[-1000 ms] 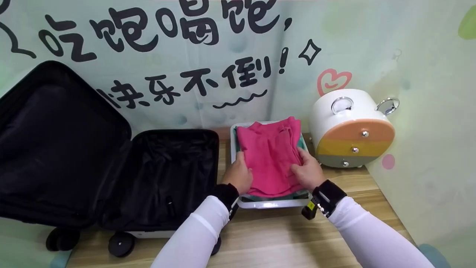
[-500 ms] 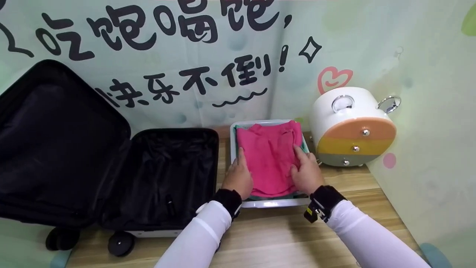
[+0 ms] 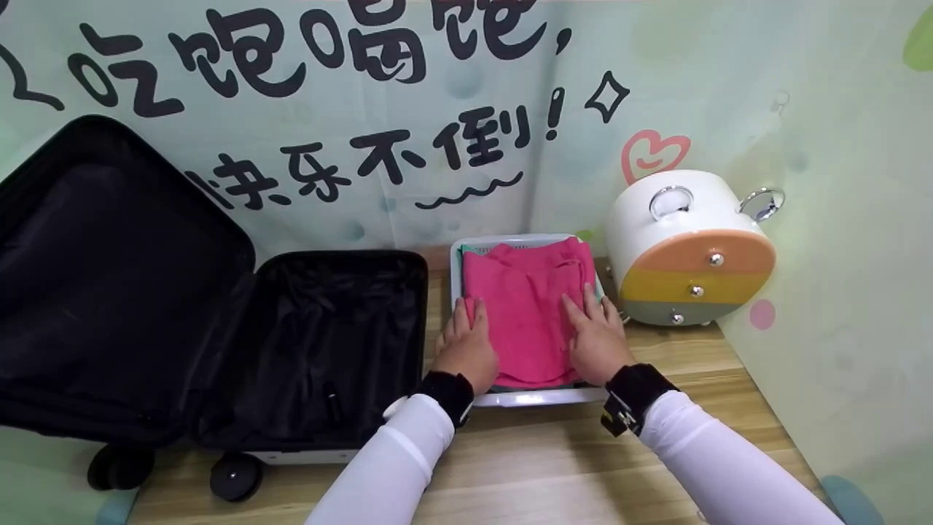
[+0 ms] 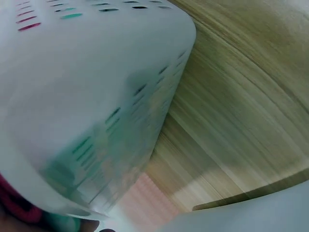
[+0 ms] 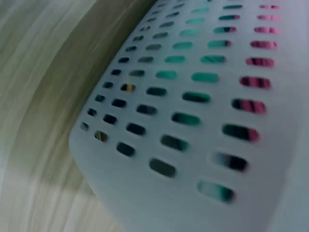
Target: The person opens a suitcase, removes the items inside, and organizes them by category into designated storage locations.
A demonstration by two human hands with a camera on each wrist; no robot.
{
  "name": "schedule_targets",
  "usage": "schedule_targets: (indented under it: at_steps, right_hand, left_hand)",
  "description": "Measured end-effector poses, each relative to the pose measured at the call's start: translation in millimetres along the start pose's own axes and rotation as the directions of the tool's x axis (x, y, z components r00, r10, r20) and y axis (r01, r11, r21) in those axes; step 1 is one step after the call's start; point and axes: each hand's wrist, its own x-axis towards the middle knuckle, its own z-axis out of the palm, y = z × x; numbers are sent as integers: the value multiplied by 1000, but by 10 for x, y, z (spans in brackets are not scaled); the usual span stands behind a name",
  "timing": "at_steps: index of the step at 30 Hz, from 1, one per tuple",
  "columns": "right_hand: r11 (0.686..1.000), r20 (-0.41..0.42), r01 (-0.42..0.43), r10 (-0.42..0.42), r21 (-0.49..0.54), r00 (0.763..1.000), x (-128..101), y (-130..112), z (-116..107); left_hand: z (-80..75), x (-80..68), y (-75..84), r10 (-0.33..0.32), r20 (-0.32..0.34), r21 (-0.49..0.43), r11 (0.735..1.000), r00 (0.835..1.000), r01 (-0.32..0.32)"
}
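Note:
A folded pink garment (image 3: 528, 313) lies on top in a white slotted basket (image 3: 539, 398), with green cloth (image 3: 466, 250) showing at its far left corner. My left hand (image 3: 468, 354) rests on the garment's left edge, fingers extended. On its right side lies my right hand (image 3: 601, 343), fingers spread and fairly straight. The left wrist view catches the basket's outer wall (image 4: 82, 67) and, in the lower left corner, only a sliver of fingers. Through the slots of the basket wall (image 5: 275, 193) in the right wrist view, pink and green fabric shows.
An open black suitcase (image 3: 328, 343) stands left of the basket, its lid (image 3: 109, 284) leaning back. Right of the basket is a white rounded drawer box (image 3: 681, 211) with metal loop handles. A printed backdrop (image 3: 466, 95) hangs behind the wooden table (image 3: 525, 467).
The garment has been lowered flat into the basket. Both hands have gone from gripping its sides to lying on it with fingers extended.

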Motion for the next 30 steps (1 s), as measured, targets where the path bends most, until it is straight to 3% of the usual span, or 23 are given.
schedule_targets:
  at_steps: [3, 18, 30]
  right_hand:
    - [999, 15, 27, -26, -23, 1000, 11, 19, 23]
    - [1000, 66, -14, 14, -14, 998, -38, 20, 36]
    - [999, 52, 8, -6, -47, 999, -36, 40, 83]
  left_hand:
    - [0, 6, -17, -12, -1, 14, 1000, 1000, 13]
    - [53, -7, -35, -37, -2, 62, 997, 999, 37]
    - [82, 0, -12, -49, -6, 129, 990, 999, 49]
